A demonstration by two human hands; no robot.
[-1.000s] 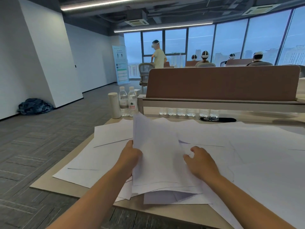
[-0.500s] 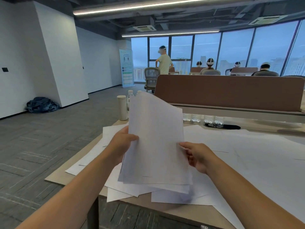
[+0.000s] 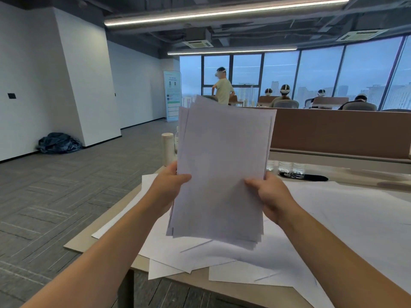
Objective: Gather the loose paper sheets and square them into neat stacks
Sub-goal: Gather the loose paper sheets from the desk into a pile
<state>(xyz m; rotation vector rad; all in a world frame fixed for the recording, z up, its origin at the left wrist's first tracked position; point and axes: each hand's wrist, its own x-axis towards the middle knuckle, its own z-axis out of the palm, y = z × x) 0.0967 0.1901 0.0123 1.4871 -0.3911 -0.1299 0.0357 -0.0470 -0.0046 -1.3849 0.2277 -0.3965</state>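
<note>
Gray carpet (image 3: 66, 196) and tall windows (image 3: 322, 72) surround us. A brown partition (image 3: 333, 130) backs our desk (image 3: 84, 245), which is spread with loose sheets (image 3: 333, 218), some overhanging its near edge. Small clear bottles (image 3: 289, 168) stand near the partition, their contents too small to tell. We hold the stack (image 3: 222, 174) upright above the desk, its edges uneven. Our left grip (image 3: 171, 185) clamps its left edge with the thumb on the front, and our right grip (image 3: 269, 192) clamps the right edge likewise.
</note>
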